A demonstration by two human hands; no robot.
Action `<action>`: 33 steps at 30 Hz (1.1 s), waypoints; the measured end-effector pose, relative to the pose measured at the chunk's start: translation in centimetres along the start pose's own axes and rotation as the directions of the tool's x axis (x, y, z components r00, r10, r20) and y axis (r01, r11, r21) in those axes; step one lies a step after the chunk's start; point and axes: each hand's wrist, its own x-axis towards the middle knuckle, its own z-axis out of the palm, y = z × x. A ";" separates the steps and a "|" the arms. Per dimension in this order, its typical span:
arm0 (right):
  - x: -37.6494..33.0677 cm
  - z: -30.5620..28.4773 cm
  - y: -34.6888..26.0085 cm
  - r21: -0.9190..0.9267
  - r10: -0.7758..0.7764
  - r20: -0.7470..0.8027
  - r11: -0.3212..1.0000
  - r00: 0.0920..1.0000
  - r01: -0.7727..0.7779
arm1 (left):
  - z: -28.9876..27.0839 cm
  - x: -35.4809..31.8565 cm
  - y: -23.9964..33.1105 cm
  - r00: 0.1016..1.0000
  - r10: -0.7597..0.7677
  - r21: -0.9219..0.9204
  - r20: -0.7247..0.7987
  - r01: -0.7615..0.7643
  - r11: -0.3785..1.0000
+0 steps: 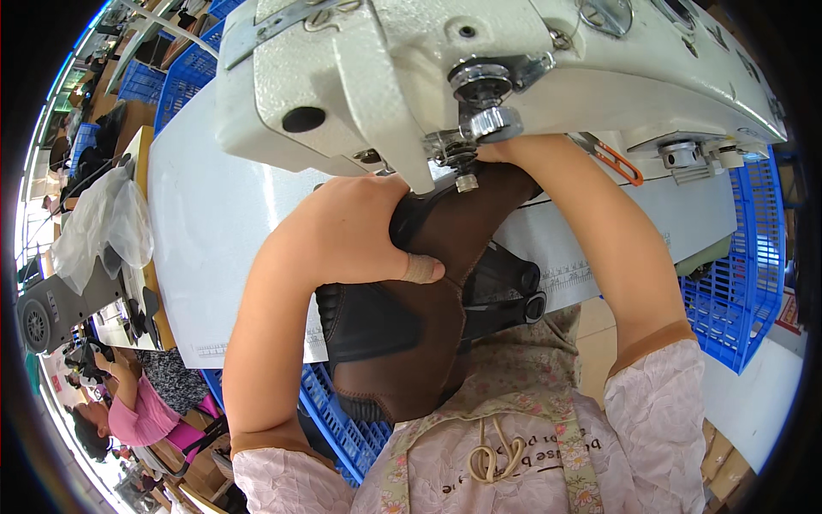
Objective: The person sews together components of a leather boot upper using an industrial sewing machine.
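Note:
A sewn piece of sheer brown mesh with black padded panels (377, 321) hangs over the table's near edge and runs up under the white sewing machine head (479, 51). Black straps with ring-like ends (514, 304) stick out from its right side. My left hand (360, 227) grips the piece on its left, the thumb, wrapped in a tan bandage, laid across the mesh. Its other fingers disappear beneath the machine. My right hand (505, 152) reaches behind the tension dial (495, 124) at the piece's far right part, and its fingers are hidden. The needle area is hidden too.
An orange-handled tool (618, 163) lies on the white table (214, 214) beside my right forearm. Blue plastic baskets stand at the right (728, 300) and below the table (342, 428). Clear plastic bags (103, 223) hang at left, where a person in pink (154, 403) sits working.

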 end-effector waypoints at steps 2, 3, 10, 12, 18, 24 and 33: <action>-0.2 0.0 0.0 -0.007 -0.012 -0.005 1.000 1.000 0.012 | 0.0 -0.1 -0.2 1.000 0.002 0.009 -0.026 -0.002 1.000; -0.1 0.1 -0.1 -0.006 -0.014 -0.003 1.000 1.000 0.014 | 0.0 0.0 -0.1 1.000 -0.009 0.014 -0.005 0.009 1.000; 0.0 -0.3 -0.1 0.003 -0.014 0.026 1.000 1.000 0.014 | -0.2 0.0 0.2 1.000 -0.015 0.013 0.002 0.015 1.000; 0.0 -0.3 -0.5 0.004 -0.016 0.030 1.000 0.999 0.015 | 0.3 0.0 -0.1 0.998 0.018 0.023 -0.058 -0.017 1.000; -0.1 -0.4 -0.8 -0.006 -0.018 0.023 1.000 1.000 0.018 | -0.2 0.0 0.1 1.000 -0.021 0.034 -0.001 0.021 0.999; -0.2 -0.6 -0.9 -0.019 -0.024 0.024 1.000 0.999 0.025 | 0.0 0.2 0.0 1.000 0.001 0.019 0.007 -0.001 1.000; 0.1 -0.9 -1.0 -0.041 -0.008 0.022 0.999 1.000 0.009 | -0.3 0.2 0.3 0.999 -0.036 0.053 0.029 0.034 0.998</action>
